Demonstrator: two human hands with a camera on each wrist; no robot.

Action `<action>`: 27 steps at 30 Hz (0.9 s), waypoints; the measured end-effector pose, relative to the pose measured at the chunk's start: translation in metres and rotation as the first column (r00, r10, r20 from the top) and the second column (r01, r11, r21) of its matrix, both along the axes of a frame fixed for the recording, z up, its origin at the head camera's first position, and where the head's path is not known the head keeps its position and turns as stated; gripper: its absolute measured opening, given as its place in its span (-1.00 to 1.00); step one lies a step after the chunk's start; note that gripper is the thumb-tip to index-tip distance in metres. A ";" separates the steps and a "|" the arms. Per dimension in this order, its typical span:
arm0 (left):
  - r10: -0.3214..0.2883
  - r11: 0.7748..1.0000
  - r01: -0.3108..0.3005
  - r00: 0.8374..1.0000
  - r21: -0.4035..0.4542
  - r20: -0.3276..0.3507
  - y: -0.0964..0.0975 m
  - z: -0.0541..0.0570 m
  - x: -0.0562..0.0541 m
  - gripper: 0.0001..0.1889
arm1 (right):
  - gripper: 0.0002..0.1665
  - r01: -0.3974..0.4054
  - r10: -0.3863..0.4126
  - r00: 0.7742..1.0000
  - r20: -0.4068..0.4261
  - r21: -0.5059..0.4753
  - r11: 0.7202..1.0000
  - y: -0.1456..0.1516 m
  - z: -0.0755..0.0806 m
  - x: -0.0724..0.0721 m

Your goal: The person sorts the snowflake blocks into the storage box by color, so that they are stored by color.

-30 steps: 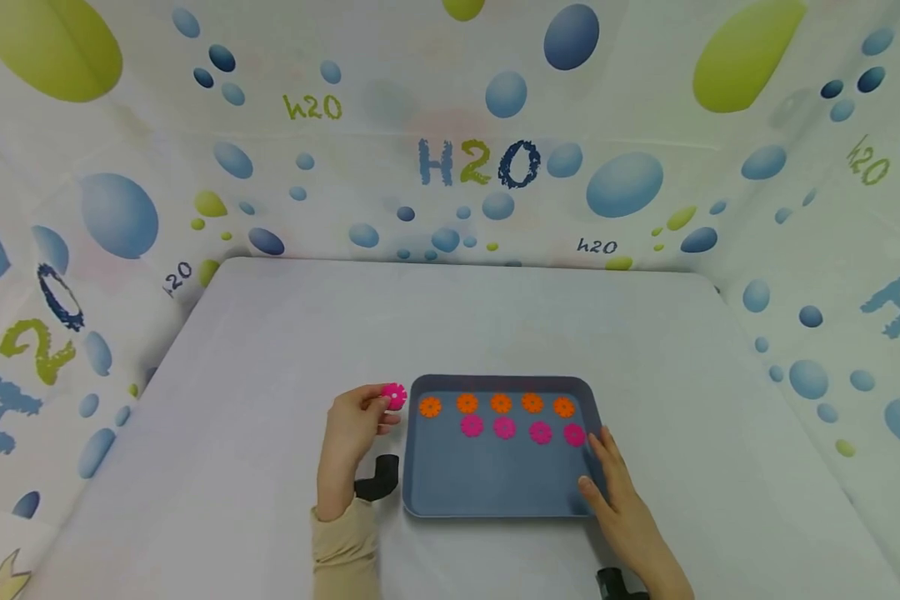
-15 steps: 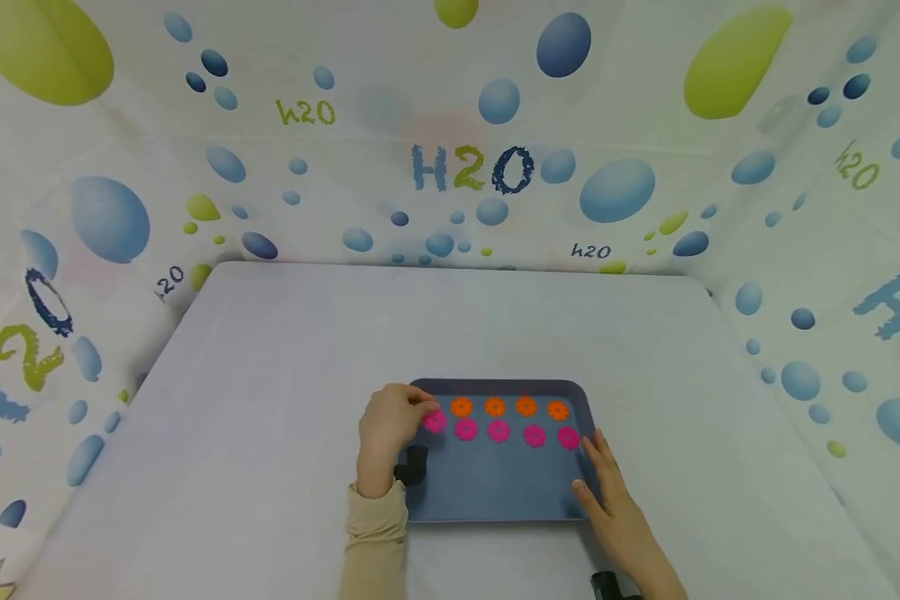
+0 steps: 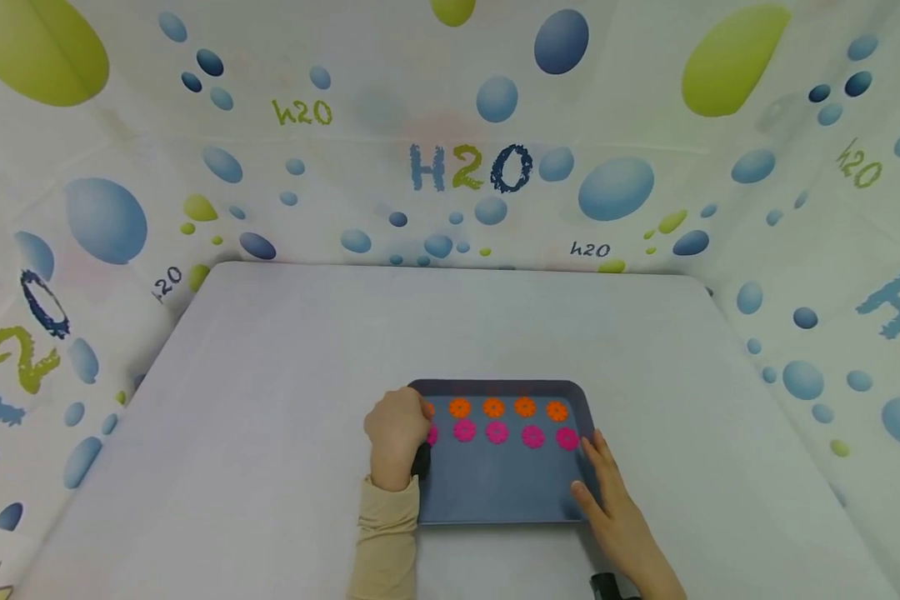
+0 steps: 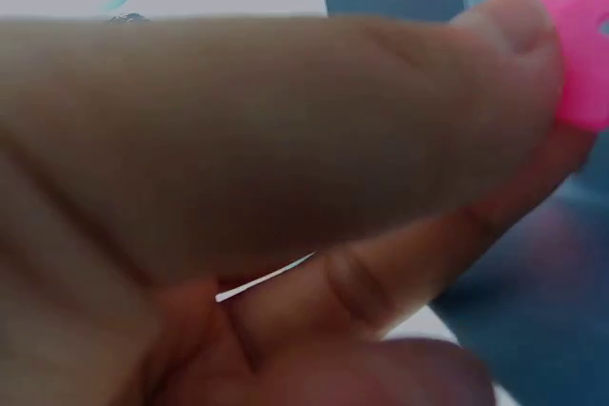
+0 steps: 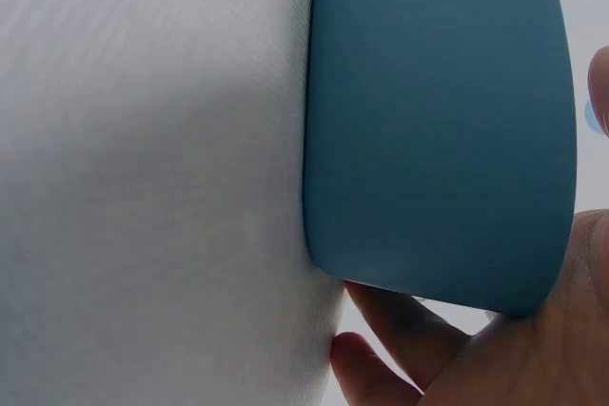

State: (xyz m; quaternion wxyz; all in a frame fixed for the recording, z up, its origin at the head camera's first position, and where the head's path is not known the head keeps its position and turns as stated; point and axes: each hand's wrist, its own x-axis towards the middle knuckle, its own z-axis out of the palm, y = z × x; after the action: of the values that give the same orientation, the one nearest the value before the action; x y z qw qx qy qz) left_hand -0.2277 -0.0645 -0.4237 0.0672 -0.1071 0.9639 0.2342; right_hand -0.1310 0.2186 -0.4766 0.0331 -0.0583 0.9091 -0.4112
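Note:
My left hand (image 3: 397,427) is over the left side of a blue-grey tray (image 3: 502,492). Its thumb and a finger pinch a pink flower-shaped disc (image 4: 584,64), mostly covered by the hand in the head view. Right of it, several pink flower-shaped discs (image 3: 497,432) lie in a row. Above them runs a row of orange flower-shaped discs (image 3: 492,407), the leftmost partly behind my left hand. My right hand (image 3: 621,510) rests at the tray's right edge, fingers extended along the wall and thumb over the rim.
The tray stands on a table with a white cloth (image 3: 270,358). A printed curtain (image 3: 330,167) with blue and green drops surrounds the table's back and sides. Black wrist straps show at the left wrist (image 3: 422,461) and right wrist (image 3: 606,586).
My left hand has carried the pink disc from beside the tray rightward onto its left side, at the end of the pink row. My right hand has stayed at the right edge.

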 end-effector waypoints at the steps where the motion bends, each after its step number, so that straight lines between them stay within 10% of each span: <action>1: 0.001 1.000 -0.001 1.000 -0.007 0.001 0.000 0.000 0.000 -0.87 | -0.29 0.001 -0.001 1.000 0.003 -0.001 1.000 0.000 0.000 0.000; 20: 0.070 0.997 -0.066 0.991 0.032 -0.112 -0.001 -0.005 0.004 -0.91 | -0.28 -0.008 0.008 1.000 0.014 0.010 1.000 0.002 -0.001 -0.002; 27: -0.005 0.989 0.025 0.990 0.143 -0.140 -0.012 -0.001 0.005 -0.85 | -0.28 -0.002 0.002 1.000 0.004 0.030 1.000 0.005 0.000 -0.004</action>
State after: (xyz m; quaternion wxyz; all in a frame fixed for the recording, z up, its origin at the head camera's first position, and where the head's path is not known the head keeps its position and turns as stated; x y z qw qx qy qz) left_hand -0.2228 -0.0765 -0.4251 0.0092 -0.0780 0.9475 0.3098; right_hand -0.1346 0.2236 -0.4771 0.0362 -0.0578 0.9151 -0.3975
